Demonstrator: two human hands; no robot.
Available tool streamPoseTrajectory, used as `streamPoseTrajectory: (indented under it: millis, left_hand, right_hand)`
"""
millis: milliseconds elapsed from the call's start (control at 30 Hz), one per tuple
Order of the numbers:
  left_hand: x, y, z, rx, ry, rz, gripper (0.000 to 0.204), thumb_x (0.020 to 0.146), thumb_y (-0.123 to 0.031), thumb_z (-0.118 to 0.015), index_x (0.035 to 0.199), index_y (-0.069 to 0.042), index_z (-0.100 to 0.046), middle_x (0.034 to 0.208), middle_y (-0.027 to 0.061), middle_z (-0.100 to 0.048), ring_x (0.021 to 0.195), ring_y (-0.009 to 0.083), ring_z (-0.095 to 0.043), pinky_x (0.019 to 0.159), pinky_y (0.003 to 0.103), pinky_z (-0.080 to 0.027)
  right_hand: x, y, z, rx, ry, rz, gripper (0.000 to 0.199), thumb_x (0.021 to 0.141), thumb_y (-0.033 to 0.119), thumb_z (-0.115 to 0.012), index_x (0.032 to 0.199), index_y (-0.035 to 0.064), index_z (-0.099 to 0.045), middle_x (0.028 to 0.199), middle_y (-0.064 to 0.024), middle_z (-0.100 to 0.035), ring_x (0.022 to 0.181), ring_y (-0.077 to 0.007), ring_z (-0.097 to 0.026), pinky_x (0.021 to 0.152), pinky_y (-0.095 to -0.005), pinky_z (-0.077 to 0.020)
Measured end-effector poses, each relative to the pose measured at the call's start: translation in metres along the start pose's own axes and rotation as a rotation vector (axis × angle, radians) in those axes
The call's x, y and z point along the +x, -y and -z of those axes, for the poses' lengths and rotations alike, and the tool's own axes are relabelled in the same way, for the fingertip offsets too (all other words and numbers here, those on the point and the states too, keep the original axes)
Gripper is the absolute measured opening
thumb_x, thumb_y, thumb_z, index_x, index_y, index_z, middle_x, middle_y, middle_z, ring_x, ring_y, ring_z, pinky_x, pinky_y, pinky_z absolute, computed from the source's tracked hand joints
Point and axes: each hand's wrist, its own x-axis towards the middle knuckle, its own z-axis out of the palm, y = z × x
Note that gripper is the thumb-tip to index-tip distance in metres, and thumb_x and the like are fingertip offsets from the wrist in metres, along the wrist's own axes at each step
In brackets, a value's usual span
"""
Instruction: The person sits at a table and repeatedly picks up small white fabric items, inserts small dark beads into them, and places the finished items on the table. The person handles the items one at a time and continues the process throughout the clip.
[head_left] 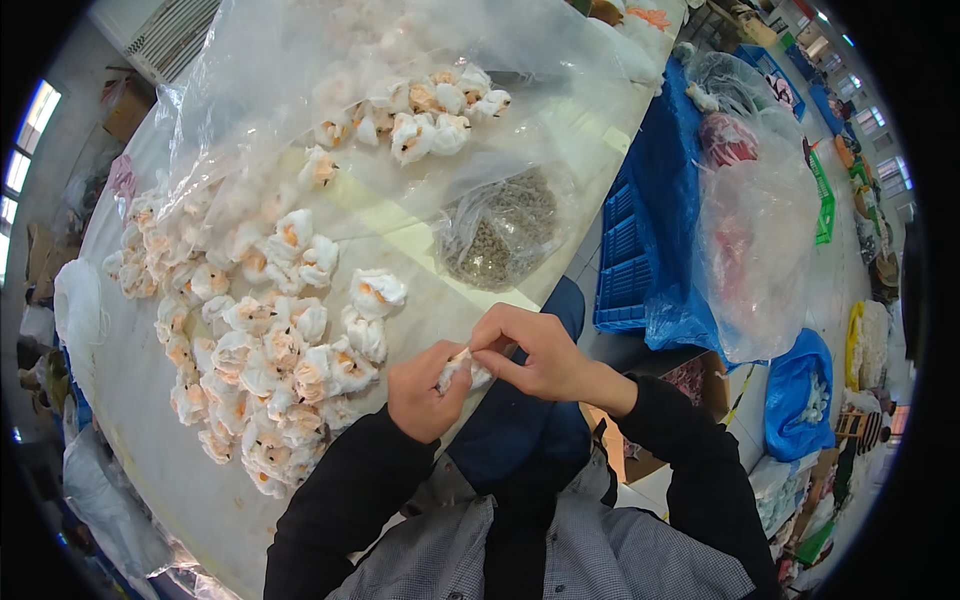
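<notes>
While both hands (pixel 480 365) pinch a white flower (pixel 455 372), clear bag (pixel 500 235) holds grey pellets.

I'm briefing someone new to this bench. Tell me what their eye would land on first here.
First, the heap of white and orange fabric flowers spread over the table on the left, with more flowers under a clear plastic sheet further back. Then the two hands, left hand and right hand, pinching one small white flower between them at the table's near edge. A clear bag of dark pellets lies just beyond them.
</notes>
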Motion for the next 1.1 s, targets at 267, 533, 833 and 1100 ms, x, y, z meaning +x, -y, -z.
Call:
streamPoseTrajectory:
  millis: [267, 533, 833, 1100]
  left_hand:
    - [-0.001, 0.002, 0.001, 0.054, 0.034, 0.005, 0.016, 0.087, -0.005, -0.068, 0.102, -0.001, -0.072, 0.079, 0.0174, -0.068, 0.064, 0.0314, -0.068, 0.061, 0.035, -0.051]
    - [0.0, 0.002, -0.001, 0.109, 0.041, -0.032, 0.018, 0.084, -0.004, -0.069, 0.102, -0.002, -0.072, 0.08, 0.0188, -0.067, 0.068, 0.0378, -0.068, 0.061, 0.038, -0.052]
    - [-0.01, 0.01, -0.007, 0.241, 0.059, -0.185, 0.026, 0.082, -0.005, -0.073, 0.109, -0.003, -0.07, 0.086, 0.0159, -0.069, 0.071, 0.0378, -0.069, 0.061, 0.041, -0.054]
    - [-0.015, 0.013, -0.01, 0.363, 0.132, -0.267, 0.032, 0.083, -0.008, -0.074, 0.114, -0.005, -0.067, 0.087, 0.0147, -0.068, 0.068, 0.0371, -0.068, 0.059, 0.042, -0.054]
  right_hand:
    - [0.004, -0.005, 0.005, -0.04, 0.105, 0.024, 0.009, 0.092, -0.001, -0.071, 0.096, 0.0028, -0.063, 0.097, -0.0078, -0.064, 0.08, -0.0188, -0.067, 0.07, -0.0303, -0.0546]
    - [0.008, -0.011, 0.007, -0.105, 0.123, 0.183, 0.011, 0.09, -0.003, -0.071, 0.094, 0.0033, -0.063, 0.1, -0.0085, -0.066, 0.081, -0.0228, -0.065, 0.068, -0.0314, -0.0525]
    - [-0.004, -0.006, 0.006, -0.073, 0.092, 0.081, 0.01, 0.091, -0.001, -0.073, 0.097, 0.0034, -0.066, 0.098, -0.0081, -0.067, 0.084, -0.0222, -0.068, 0.071, -0.0311, -0.053]
    - [-0.019, 0.005, 0.002, -0.065, 0.016, -0.005, 0.01, 0.094, 0.004, -0.072, 0.098, 0.0019, -0.063, 0.089, -0.0118, -0.064, 0.075, -0.0263, -0.066, 0.068, -0.0356, -0.0523]
